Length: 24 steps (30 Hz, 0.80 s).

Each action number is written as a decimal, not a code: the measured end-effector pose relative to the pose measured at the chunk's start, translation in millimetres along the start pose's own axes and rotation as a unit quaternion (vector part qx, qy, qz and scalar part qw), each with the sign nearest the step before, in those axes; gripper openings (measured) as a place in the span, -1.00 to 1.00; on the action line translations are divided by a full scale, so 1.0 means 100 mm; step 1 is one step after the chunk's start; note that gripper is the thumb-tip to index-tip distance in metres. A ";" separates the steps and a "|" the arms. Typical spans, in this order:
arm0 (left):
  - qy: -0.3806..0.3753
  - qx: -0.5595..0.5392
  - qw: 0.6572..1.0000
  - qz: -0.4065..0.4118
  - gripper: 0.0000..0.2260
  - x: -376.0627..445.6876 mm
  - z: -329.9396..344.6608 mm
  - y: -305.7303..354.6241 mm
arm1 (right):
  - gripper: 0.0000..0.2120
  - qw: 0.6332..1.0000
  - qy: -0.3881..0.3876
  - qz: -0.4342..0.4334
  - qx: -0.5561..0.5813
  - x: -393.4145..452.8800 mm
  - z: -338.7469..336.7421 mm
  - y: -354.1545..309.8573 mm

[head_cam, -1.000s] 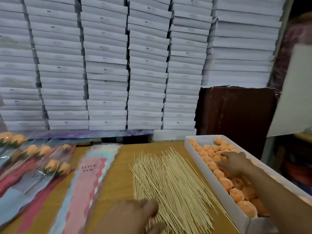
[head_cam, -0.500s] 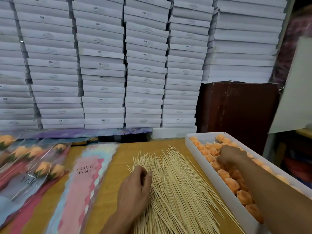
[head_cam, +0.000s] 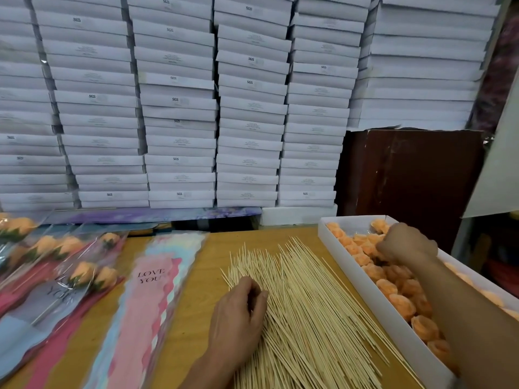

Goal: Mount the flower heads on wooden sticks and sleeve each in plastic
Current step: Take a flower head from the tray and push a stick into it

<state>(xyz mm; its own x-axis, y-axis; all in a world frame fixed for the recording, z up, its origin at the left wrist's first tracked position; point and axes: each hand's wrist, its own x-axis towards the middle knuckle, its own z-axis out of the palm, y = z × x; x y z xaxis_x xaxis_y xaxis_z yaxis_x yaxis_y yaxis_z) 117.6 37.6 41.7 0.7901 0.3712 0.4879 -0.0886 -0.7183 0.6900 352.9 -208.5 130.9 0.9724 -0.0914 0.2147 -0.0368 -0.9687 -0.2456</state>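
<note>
The left hand [head_cam: 238, 318] and right hand [head_cam: 405, 244] are bare, with no gloves, rings or watch showing, and both forearms are uncovered by any sleeve.

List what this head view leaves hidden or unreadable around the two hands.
- Left hand: its curled fingers cover the wooden sticks beneath, so a pinched stick can't be confirmed.
- Right hand: the fist hides any flower head held inside the white box.
- Box's near end: cut off by the bottom edge and forearm.
- Small print on the stacked boxes: too small beyond "SGS".
- Sleeved flowers, left: blurred.
</note>
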 end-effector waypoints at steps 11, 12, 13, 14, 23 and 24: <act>0.009 -0.054 0.998 0.029 -0.50 0.01 0.02 -0.03 | -0.87 0.923 -0.114 -0.216 0.298 -1.23 -0.09 -0.80; 0.006 -0.060 0.998 0.032 -0.45 0.01 0.02 -0.03 | -0.88 0.912 -0.139 -0.223 0.314 -1.31 -0.05 -0.87; 0.003 -0.066 0.997 0.036 -0.43 0.02 0.02 -0.04 | -0.89 0.902 -0.161 -0.227 0.330 -1.36 -0.02 -0.93; 0.001 -0.071 0.997 0.042 -0.42 0.02 0.03 -0.04 | -0.89 0.893 -0.180 -0.232 0.341 -1.41 0.02 -0.98; 0.021 -0.042 0.998 0.042 -0.67 0.04 0.01 -0.13 | -0.70 0.843 -0.251 -0.238 0.411 -1.47 0.38 -1.03; 0.021 -0.041 0.998 0.030 -0.69 0.04 0.01 -0.14 | -0.68 0.854 -0.234 -0.226 0.405 -1.45 0.42 -1.03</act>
<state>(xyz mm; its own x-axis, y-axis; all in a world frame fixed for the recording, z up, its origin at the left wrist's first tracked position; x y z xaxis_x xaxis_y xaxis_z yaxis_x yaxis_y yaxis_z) 122.4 48.4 33.9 0.7557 0.3553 0.5501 -0.1851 -0.6899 0.6999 225.3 -85.9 84.9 0.8377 0.5360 0.1052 0.3534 -0.3850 -0.8525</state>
